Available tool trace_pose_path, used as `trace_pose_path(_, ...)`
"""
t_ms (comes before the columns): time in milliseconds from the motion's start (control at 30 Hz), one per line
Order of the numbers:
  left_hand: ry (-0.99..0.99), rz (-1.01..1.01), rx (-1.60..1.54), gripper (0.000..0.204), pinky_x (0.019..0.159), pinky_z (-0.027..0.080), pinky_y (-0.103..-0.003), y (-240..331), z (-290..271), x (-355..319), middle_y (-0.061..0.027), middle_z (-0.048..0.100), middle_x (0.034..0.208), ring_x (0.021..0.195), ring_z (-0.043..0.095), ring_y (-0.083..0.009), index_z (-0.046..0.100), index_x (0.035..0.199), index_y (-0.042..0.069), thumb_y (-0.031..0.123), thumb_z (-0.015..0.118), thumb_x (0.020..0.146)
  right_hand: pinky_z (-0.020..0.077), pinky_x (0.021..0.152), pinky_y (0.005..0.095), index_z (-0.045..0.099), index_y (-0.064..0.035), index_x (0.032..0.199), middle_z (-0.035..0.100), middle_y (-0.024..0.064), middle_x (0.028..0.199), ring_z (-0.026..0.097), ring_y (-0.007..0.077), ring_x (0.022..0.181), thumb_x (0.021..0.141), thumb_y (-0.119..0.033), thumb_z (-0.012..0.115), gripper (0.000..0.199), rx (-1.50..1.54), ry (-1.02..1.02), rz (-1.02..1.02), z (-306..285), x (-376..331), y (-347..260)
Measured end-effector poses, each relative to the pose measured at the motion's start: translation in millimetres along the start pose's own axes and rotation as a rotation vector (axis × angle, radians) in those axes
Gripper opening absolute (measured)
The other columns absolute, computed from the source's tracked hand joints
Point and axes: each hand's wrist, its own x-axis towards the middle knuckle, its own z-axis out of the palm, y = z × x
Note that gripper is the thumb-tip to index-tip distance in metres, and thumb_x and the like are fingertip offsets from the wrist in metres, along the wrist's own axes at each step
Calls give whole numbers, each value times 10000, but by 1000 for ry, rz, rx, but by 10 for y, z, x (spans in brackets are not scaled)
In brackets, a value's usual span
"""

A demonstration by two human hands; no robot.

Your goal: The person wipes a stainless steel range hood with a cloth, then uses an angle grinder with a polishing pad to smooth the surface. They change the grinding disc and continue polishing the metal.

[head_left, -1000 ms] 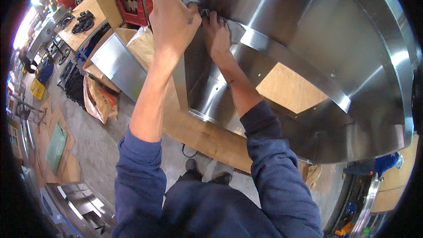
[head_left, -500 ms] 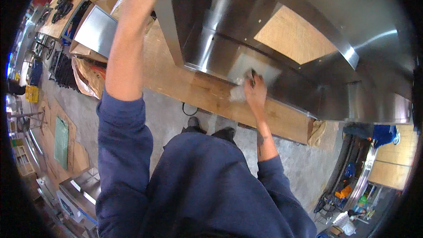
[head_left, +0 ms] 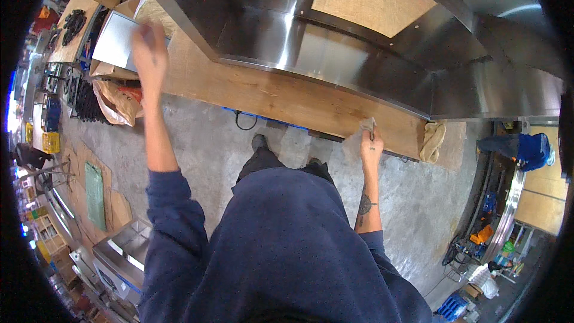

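Note:
My right hand (head_left: 372, 145) is closed in front of the wooden bench's near edge. It grips a crumpled, thin whitish piece (head_left: 366, 124), perhaps cloth or film. A small dark thing also shows at its fingers, too small to name. Smeared by motion, my left hand (head_left: 149, 54) is raised at the far left, over a flat silvery panel (head_left: 115, 40); I cannot make out its fingers. Ahead lies a large shiny sheet-metal housing (head_left: 341, 48) with a rectangular opening, on the wooden bench (head_left: 269, 93). Neither hand touches the metal.
A tan cloth or glove (head_left: 432, 142) hangs on the bench's right end. Left of the bench sits a brown paper bag (head_left: 113, 103). A steel box (head_left: 122, 257) stands on the floor at the lower left. Another person in blue (head_left: 532, 151) is at the far right.
My right hand has drawn back from the metal surface toward me and right, with the whitish piece. My left hand has come down and left from the housing's far side. The view has shifted.

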Motion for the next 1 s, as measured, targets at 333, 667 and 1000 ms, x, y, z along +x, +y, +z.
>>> trace_pose_path(333, -1737, -622, 44, 349, 906, 548, -487, -313, -1958, -6728, -199, 737, 1045, 991, 702, -366, 712, 1146, 7, 278, 655, 934, 494, 894, 372, 579, 25, 1222, 678, 157, 1078, 635, 276, 982, 950, -141, 602, 319, 300, -24, -15, -834, 418, 513)
trace_pose_path(667, -742, -1652, -209, 338, 649, 585, -393, 413, -2096, -7021, -131, 685, 1007, 806, 695, -249, 586, 1235, 0, 262, 570, 1022, 497, 929, 392, 596, -32, 1253, 638, 78, 1182, 610, 233, 1071, 954, -150, 618, 323, 842, -107, 283, -1015, 590, 900)
trace_pose_path(1000, -618, -1462, -570, 337, 815, 596, -364, 522, -954, -4885, -114, 678, 1181, 978, 705, -248, 583, 1318, 56, 279, 567, 1067, 474, 1005, 445, 496, -28, 1324, 570, 127, 1271, 559, 266, 1146, 947, -163, 647, 428, 458, 70, 74, -898, 888, 1558)
